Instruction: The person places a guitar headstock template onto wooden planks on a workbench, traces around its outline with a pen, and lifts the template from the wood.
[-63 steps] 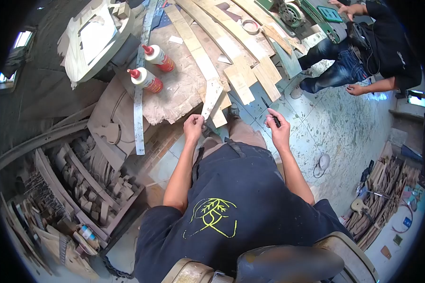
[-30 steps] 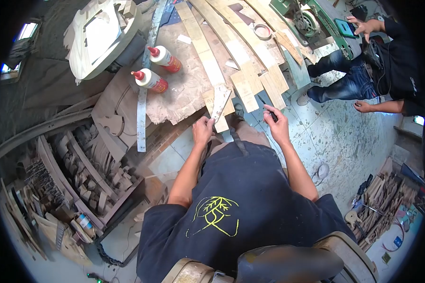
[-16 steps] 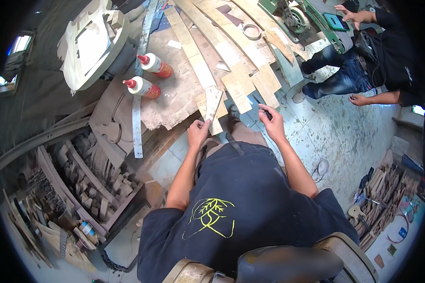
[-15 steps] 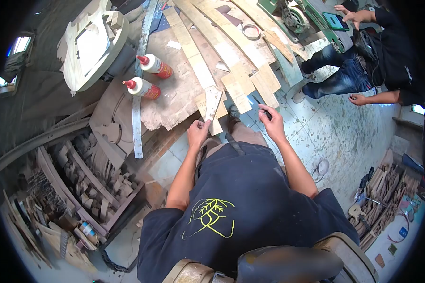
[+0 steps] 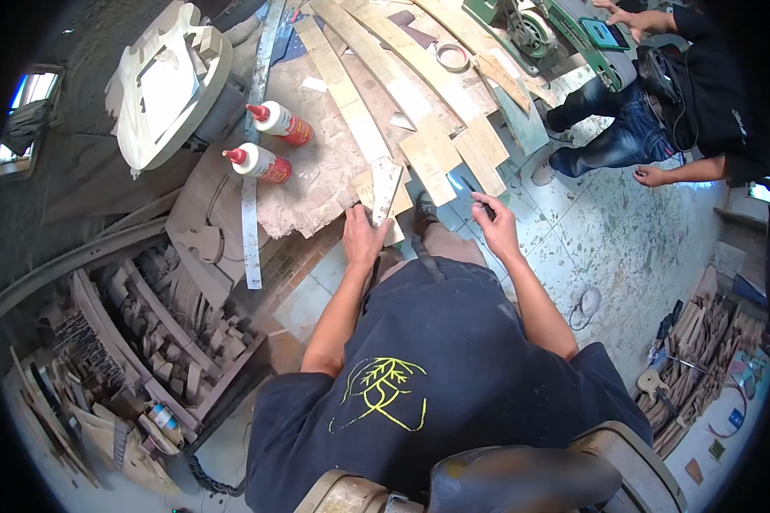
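Note:
My left hand [image 5: 365, 236] is at the near end of the wooden strips, its fingers closed at the lower end of a pale, tapered flat piece [image 5: 386, 190]. That piece lies over the end of a long thin wooden strip [image 5: 340, 79]. My right hand [image 5: 498, 229] hangs over the floor, just off the strip ends, fingers curled around a slim dark pen-like thing [image 5: 487, 209]. Its exact kind is too small to tell. Several more wooden strips [image 5: 428, 103] lie side by side on the table, with short blocks [image 5: 428, 167] at their near ends.
Two white-and-red glue bottles [image 5: 269, 162] stand on the worn tabletop [image 5: 295, 201] beside a long metal ruler [image 5: 249, 227]. A tape roll [image 5: 453, 57] lies farther back. A green machine [image 5: 530, 34] and a person [image 5: 701, 94] with a phone are at right. Wood scraps [image 5: 180, 333] fill the lower left.
My left hand has shifted slightly up onto the wood edge, its fingers now farther over the end. My right hand has barely moved. The other person's phone hand has shifted slightly left and up.

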`<control>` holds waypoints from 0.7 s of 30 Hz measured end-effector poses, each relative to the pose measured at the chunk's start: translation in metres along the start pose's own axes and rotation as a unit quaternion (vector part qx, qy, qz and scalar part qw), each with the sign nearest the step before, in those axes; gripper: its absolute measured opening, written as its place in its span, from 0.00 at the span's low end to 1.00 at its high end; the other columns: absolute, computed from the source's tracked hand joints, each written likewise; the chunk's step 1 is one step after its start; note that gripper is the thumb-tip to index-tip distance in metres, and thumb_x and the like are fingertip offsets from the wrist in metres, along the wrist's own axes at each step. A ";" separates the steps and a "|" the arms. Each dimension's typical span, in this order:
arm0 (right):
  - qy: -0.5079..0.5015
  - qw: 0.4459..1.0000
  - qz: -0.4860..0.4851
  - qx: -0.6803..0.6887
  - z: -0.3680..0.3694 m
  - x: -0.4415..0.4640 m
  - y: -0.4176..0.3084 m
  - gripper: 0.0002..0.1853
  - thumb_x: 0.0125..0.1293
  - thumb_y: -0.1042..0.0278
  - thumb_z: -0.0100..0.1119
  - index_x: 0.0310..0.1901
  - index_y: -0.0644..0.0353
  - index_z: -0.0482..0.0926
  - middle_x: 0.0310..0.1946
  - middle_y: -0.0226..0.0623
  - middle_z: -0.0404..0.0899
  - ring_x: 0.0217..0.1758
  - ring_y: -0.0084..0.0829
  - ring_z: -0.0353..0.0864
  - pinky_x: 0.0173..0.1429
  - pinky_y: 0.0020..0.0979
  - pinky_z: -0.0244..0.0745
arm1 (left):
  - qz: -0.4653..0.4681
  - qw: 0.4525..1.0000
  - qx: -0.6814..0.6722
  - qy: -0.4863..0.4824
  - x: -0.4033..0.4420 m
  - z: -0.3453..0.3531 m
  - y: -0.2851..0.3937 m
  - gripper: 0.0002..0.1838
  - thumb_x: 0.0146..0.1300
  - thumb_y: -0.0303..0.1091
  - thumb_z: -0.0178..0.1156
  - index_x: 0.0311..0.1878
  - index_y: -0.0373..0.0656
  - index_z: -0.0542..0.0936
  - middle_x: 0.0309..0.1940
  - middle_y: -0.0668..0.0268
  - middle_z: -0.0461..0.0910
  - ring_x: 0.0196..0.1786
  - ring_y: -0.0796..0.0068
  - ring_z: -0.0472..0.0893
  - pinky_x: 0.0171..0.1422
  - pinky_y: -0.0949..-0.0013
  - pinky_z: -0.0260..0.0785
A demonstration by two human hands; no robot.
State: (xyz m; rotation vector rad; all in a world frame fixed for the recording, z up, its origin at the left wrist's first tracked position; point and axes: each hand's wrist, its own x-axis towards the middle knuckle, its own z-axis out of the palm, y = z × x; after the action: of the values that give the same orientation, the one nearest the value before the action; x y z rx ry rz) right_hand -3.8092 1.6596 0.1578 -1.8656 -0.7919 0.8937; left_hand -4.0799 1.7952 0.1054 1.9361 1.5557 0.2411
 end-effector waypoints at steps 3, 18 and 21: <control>0.004 1.000 -0.002 -0.010 -0.002 0.000 0.000 0.16 0.70 0.73 0.63 0.58 0.62 0.84 0.42 0.37 0.86 0.38 0.24 0.85 0.45 0.28 0.80 | -0.038 0.999 -0.018 -0.035 0.002 -0.002 0.003 0.24 0.57 0.44 0.74 0.48 0.40 0.74 0.45 0.51 0.79 0.49 0.45 0.82 0.54 0.48 0.76; 0.007 0.999 -0.007 -0.040 0.001 -0.006 0.000 0.15 0.71 0.70 0.63 0.57 0.63 0.85 0.40 0.40 0.86 0.36 0.26 0.86 0.43 0.29 0.79 | 0.059 0.998 0.021 0.006 -0.010 0.002 -0.009 0.23 0.57 0.42 0.71 0.47 0.36 0.74 0.45 0.49 0.77 0.47 0.43 0.82 0.52 0.46 0.76; 0.006 0.999 -0.003 -0.036 0.002 -0.007 -0.003 0.15 0.71 0.70 0.63 0.56 0.63 0.85 0.39 0.39 0.86 0.36 0.26 0.86 0.43 0.29 0.79 | 0.032 0.999 0.012 -0.007 -0.006 0.003 -0.008 0.23 0.57 0.41 0.72 0.46 0.36 0.74 0.44 0.49 0.78 0.48 0.43 0.82 0.51 0.46 0.76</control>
State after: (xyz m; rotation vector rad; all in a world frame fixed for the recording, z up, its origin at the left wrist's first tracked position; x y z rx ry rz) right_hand -3.8150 1.6554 0.1617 -1.9287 -0.8314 0.8587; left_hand -4.0866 1.7896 0.1000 2.0043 1.4965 0.2359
